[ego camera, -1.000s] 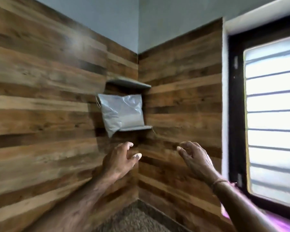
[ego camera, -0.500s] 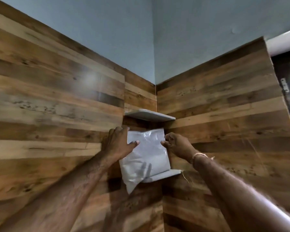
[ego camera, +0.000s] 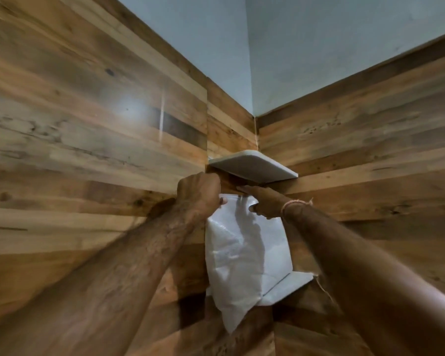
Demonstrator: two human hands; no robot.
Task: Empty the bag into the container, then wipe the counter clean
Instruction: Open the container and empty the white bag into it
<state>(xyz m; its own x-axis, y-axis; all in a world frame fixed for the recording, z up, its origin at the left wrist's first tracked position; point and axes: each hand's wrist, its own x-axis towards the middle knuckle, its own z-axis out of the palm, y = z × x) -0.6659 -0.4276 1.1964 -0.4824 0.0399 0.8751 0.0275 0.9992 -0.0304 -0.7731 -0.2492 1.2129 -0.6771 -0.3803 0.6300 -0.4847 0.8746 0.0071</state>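
**Both hands on the top of the bag at the corner shelves**

The bag is white, woven-looking plastic with a faint sheen, creased and bulging in its lower half and flat near the top. It stands in the corner of the room, just right of frame centre, with its long axis upright and leaning a little: the top edge points up toward the upper shelf, and a bottom corner hangs down past the front of the lower shelf. Both shelves are pale grey slabs with rounded front corners, smooth and matte. A frayed thread trails from the right edge of the lower one.

The walls meeting at the corner are clad in horizontal wood-grain planks, glossy enough to carry a soft glare at upper left of the frame; above them the wall is plain pale blue.

The left hand is curled closed over the bag's upper left corner, thumb on the front face. The right hand lies on the upper right of the bag, fingers stretched along the top edge toward the left and thumb pressed on the front; whether it pinches the bag fully cannot be told. The hands are close, not touching, the bag's top between them. A thin cord band circles the right wrist.
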